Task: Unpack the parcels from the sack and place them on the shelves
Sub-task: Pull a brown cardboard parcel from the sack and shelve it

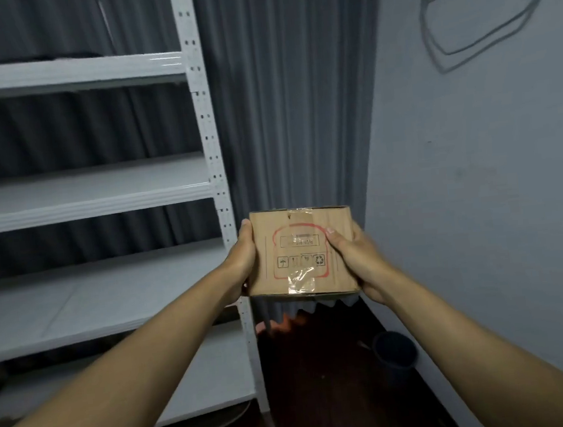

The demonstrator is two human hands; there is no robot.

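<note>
Both hands clamp 1 cardboard parcel [302,252] at centre frame: the left hand [243,261] grips its left side, the right hand [353,258] its right side with the thumb across the printed face. The parcel hangs in the air to the right of the white shelf unit [83,205], just beside its perforated upright post [210,151]. To shelve it well, I judge it should swing left past that post first, stay level, then go down flat on a bare board. The shelves at left of frame show open room; the grey curtain [296,91] and wall [494,192] at right close in. A dark bucket [395,354] sits at lower right
</note>
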